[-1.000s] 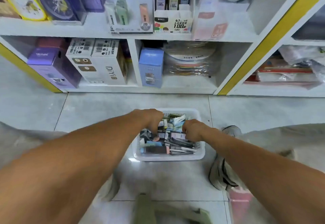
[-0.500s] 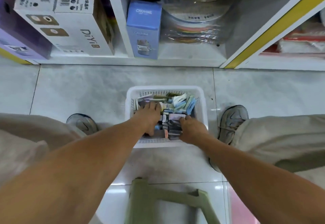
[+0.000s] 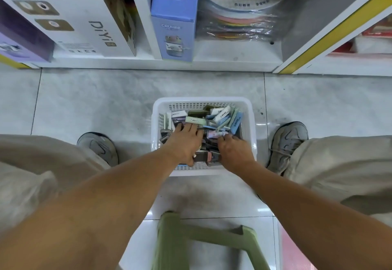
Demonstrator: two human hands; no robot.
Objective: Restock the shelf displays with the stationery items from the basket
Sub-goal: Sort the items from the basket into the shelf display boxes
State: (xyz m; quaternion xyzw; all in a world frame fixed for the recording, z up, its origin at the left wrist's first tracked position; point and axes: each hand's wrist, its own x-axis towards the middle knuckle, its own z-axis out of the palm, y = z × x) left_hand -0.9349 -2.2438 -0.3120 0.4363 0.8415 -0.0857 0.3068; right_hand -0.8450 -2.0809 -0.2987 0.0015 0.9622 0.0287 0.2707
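Now: picking stock from basket

Both hands in the basket [image 3: 203, 100] on the floor between the feet. Left hand [image 3: 184, 142] lies flat on the packs [image 3: 220, 115]; right hand [image 3: 232, 150] curled, grip unclear. Next: pinch one, lift to shelf [image 3: 233, 52].

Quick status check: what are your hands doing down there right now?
Left hand and right hand both in the white basket, among the stationery items. Grip unclear. Nothing lifted yet. Green stool near.
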